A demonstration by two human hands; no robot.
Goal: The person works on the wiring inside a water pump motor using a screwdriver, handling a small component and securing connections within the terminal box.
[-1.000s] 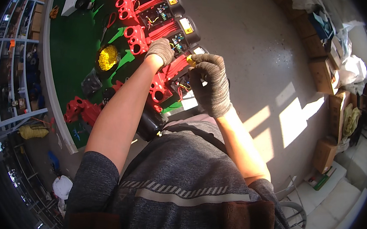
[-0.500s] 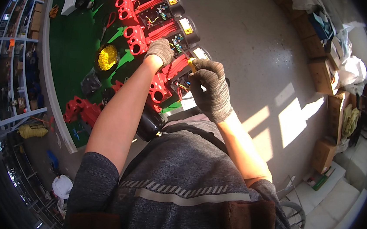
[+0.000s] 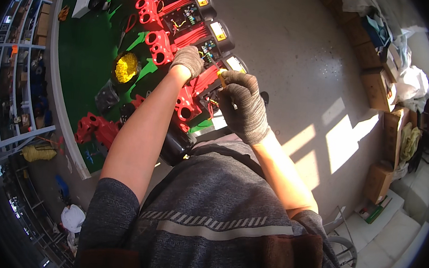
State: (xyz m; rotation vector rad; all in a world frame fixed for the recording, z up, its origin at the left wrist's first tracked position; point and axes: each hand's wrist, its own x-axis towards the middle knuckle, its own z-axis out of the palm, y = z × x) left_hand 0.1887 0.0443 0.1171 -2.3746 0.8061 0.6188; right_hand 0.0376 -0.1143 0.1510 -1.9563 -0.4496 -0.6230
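Observation:
My left hand (image 3: 187, 61), in a grey knitted glove, curls down over the wiring of one red tool body with an open circuit board (image 3: 209, 50). Its fingertips are mostly hidden, and what they grip cannot be seen. My right hand (image 3: 245, 107), gloved alike, pinches a slim yellow-handled tool (image 3: 222, 75) between thumb and forefinger, just right of the left hand. Beneath it lie the nearest red housing (image 3: 186, 108) and its wires. A black cover with a white and yellow label (image 3: 235, 63) sits beyond the right fingertips.
Similar red housings (image 3: 158, 46) stand in a row along the green table (image 3: 80, 40). Left of them are a bowl of small yellow parts (image 3: 126, 68), red-handled pliers (image 3: 128, 26) and a white box (image 3: 85, 1). Cardboard boxes (image 3: 376, 88) line the right side; shelving (image 3: 15, 45) stands left.
My right hand has turned slightly and shifted a little left, the yellow-handled tool still in its pinch. My left hand has hardly moved.

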